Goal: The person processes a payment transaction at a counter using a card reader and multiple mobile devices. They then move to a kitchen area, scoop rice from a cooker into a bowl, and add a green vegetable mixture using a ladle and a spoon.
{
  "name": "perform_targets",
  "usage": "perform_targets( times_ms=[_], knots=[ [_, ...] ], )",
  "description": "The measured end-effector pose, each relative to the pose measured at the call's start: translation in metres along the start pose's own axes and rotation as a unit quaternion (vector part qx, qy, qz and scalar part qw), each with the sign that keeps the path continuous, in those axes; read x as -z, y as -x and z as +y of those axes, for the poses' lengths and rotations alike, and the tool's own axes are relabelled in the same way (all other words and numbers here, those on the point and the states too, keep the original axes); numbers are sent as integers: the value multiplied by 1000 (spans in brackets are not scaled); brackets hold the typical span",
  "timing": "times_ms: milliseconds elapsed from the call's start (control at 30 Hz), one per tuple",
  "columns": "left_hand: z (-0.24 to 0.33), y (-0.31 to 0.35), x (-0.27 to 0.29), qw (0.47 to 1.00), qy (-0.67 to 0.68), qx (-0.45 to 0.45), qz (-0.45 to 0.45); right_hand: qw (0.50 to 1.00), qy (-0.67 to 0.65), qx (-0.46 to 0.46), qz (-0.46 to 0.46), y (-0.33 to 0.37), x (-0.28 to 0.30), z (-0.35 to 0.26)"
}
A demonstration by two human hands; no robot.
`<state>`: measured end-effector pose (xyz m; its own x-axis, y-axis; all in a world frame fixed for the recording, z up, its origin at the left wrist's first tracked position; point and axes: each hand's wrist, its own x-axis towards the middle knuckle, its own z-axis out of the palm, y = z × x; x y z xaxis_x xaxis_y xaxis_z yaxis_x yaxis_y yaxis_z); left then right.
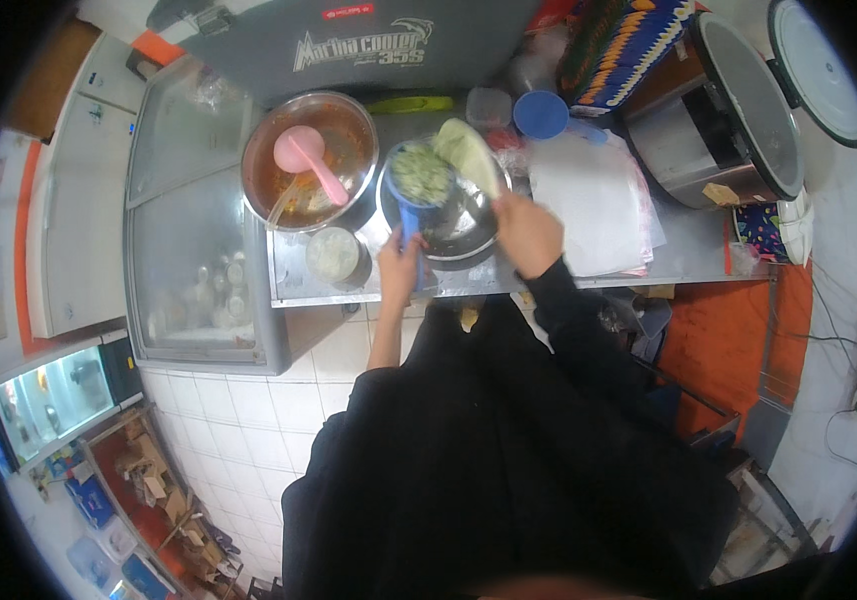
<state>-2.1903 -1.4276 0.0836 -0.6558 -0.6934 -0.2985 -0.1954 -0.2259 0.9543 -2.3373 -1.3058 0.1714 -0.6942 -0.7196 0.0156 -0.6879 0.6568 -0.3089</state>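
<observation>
My left hand (399, 265) is closed round the handle of a blue dipper (411, 222). Chopped pale green vegetable (421, 175) fills the dipper, which is held over a steel bowl (449, 262). With my right hand (529, 235) I grip the lower edge of a pale green, rounded dish-like piece (469, 155), tilted above the same bowl beside the dipper. Its exact kind is hard to make out. To the left stands a larger steel bowl (257, 150) with reddish-orange food remains, and a pink ladle (299, 150) lies in it. In front is a small tub of white contents (334, 255).
A stack of white paper (589, 205) lies on the metal counter (389, 288) at right, near a large rice cooker (689, 150) with its lid up. A blue round container (541, 115) stands behind. A glass-topped freezer (194, 235) adjoins at left; a grey cooler box (349, 60) is at the back.
</observation>
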Motion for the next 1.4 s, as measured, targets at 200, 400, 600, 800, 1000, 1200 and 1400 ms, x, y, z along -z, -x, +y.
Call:
perform_targets(
  times_ms=[200, 400, 600, 800, 1000, 1200, 1400],
  knots=[
    [1, 13, -38, 998, 44, 30, -47, 997, 39, 35, 49, 38, -37, -17],
    [-5, 20, -1, 984, 167, 54, -24, 992, -103, -63, 48, -7, 8, 32],
    [-20, -4, 11, 980, 197, -13, -18, 973, 204, 107, -29, -67, -63, 12],
    [-27, -2, 20, 973, 229, -36, 18, 908, 243, 237, -247, -39, -8, -44],
    [-28, -6, 14, 971, 234, -35, 13, 907, 296, 212, -213, -67, -14, -20],
    [-32, -4, 18, 965, 259, -39, 8, 912, 301, 144, -239, -97, 13, -13],
    [-32, -5, 17, 960, 280, -18, 9, 927, 140, 158, -310, -82, -39, 23]
  ],
)
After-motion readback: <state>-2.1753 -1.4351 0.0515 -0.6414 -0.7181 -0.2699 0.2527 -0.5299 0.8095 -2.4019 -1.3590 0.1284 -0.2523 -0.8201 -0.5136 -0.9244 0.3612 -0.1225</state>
